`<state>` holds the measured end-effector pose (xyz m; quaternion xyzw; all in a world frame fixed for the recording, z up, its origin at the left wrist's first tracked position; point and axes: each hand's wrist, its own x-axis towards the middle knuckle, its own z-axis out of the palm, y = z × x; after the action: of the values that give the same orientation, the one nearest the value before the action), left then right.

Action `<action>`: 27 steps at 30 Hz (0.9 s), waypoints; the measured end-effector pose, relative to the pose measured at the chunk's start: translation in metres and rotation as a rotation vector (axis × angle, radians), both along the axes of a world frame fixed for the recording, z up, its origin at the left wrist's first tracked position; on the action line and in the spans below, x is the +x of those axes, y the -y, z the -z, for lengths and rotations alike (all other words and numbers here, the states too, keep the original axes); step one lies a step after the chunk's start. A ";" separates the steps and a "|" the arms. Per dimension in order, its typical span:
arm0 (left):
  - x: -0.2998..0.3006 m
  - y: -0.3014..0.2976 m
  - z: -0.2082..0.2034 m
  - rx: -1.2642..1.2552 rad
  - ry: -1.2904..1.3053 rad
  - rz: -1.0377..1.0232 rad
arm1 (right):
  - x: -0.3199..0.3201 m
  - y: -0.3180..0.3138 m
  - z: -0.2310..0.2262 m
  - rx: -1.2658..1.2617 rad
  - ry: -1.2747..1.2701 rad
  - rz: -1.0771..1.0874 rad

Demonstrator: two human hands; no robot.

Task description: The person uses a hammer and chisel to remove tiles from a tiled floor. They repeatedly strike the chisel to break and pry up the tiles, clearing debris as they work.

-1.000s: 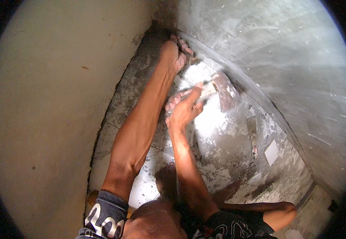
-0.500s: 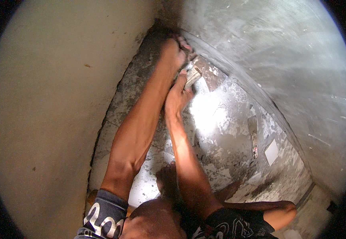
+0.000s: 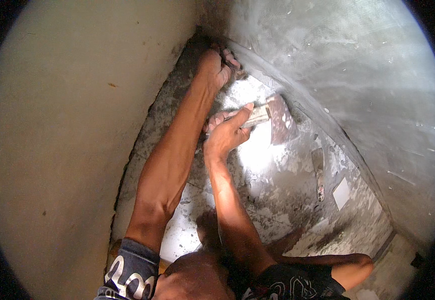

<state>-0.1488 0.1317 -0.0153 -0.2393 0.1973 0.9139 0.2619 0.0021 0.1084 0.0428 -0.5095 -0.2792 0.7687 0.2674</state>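
In the far corner, close to the foot of the grey wall, my left hand (image 3: pixel 217 66) is closed, its fingers curled; a small dark thing by the fingertips is too unclear to name. My right hand (image 3: pixel 226 134) sits just nearer to me and grips the pale handle of a hatchet (image 3: pixel 281 120). The hatchet's wide, rusty, paint-spotted head points right, off the floor as far as I can judge. Its handle end is covered by my palm and fingers.
Walls close in on both sides: beige (image 3: pixel 72 130) at left, grey (image 3: pixel 372 75) at right. The stained floor (image 3: pixel 277 195) bears a flat scraper-like tool (image 3: pixel 318 172) and a white tile piece (image 3: pixel 341 193). My bent right leg (image 3: pixel 352 265) and foot (image 3: pixel 208 224) are near the bottom.
My right hand has drawn back from the corner, and the hatchet has swung down and to the right, away from my left hand. The left hand stays nearly in place.
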 end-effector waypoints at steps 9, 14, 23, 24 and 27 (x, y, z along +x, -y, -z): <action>-0.010 0.006 0.013 0.122 0.061 -0.007 | 0.001 -0.008 0.008 0.022 -0.062 -0.048; -0.016 0.002 0.018 -0.065 -0.004 -0.056 | -0.005 -0.022 0.024 0.112 0.162 -0.373; -0.019 0.010 0.008 -0.228 -0.103 -0.056 | -0.003 -0.017 0.009 0.123 0.028 -0.492; -0.018 0.019 0.010 -0.234 -0.087 -0.079 | 0.004 -0.014 -0.002 -0.048 -0.003 -0.538; 0.014 0.000 -0.027 -0.287 -0.043 -0.026 | 0.024 -0.035 -0.002 -0.112 0.025 -0.457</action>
<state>-0.1353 0.1321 0.0122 -0.2572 0.3283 0.8846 0.2087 0.0258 0.1438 0.0452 -0.4566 -0.3476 0.8172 0.0543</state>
